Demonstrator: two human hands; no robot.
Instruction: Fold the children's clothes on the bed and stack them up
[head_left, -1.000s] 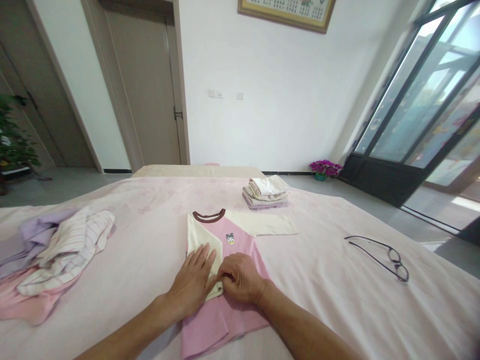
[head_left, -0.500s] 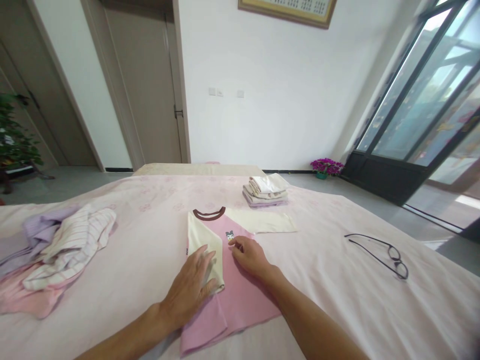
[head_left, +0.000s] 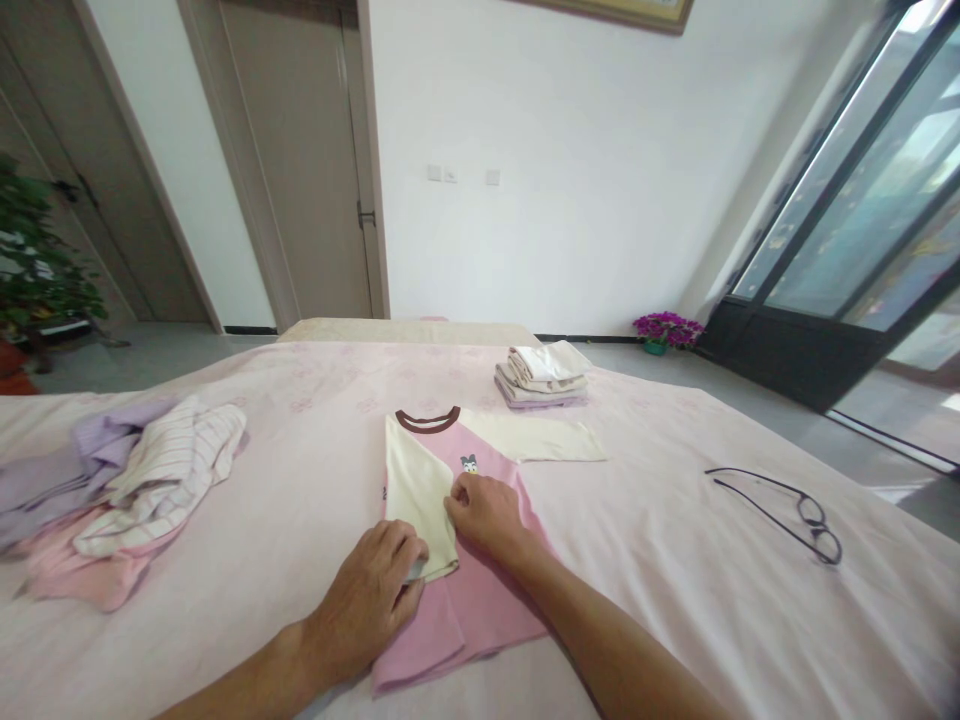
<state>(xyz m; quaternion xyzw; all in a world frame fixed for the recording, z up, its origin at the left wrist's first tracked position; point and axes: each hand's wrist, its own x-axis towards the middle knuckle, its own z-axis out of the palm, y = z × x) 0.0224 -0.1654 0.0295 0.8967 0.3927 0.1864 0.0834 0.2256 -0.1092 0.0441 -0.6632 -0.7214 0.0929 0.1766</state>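
A child's long-sleeved shirt (head_left: 495,595) lies flat before me, its pink body marked with a small duck face and its neckline dark brown. Its left cream sleeve (head_left: 416,480) is folded in over the front, while the other cream sleeve (head_left: 559,440) stretches out to the right. At the cuff end of the folded sleeve, my left hand (head_left: 379,590) has its fingers curled on the cloth. Just below the duck face, my right hand (head_left: 486,512) is closed with its fingertips at the folded sleeve's inner edge. Cloth between the fingers is mostly hidden.
Loose clothes (head_left: 142,490) in lilac, striped cream and pink lie heaped at the left of the pink bed sheet (head_left: 292,480). A neat stack of folded clothes (head_left: 544,375) sits beyond the shirt. Black-framed glasses (head_left: 802,515) rest on the right.
My left hand's fingers, spread over the sleeve before, have curled in near its cuff. My right hand has shifted from the duck face to the sleeve's edge. The view has turned slightly left.
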